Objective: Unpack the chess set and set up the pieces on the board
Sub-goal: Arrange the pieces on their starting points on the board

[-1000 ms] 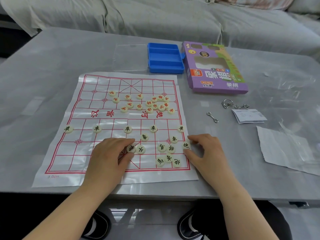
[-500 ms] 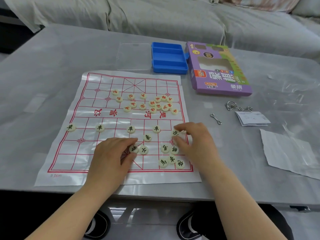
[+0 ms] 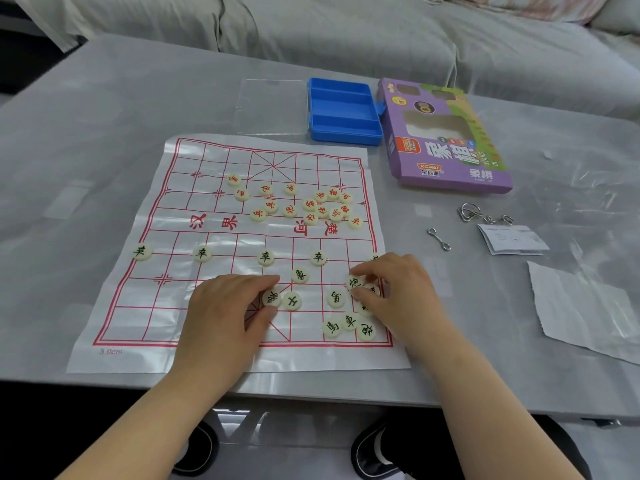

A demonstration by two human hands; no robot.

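room: grey sofa (image 3: 346, 29) behind grey counter (image 3: 86, 133) | board (image 3: 214, 161) flat at counter's near edge; purple box (image 3: 450, 161), blue tray (image 3: 343, 112) beyond | left grip (image 3: 221, 313) curled, pinching black piece (image 3: 270, 298) on near half | right grip (image 3: 398, 296) pinching cannon piece (image 3: 354, 283) near right edge | red pieces (image 3: 311, 204) clustered on far half
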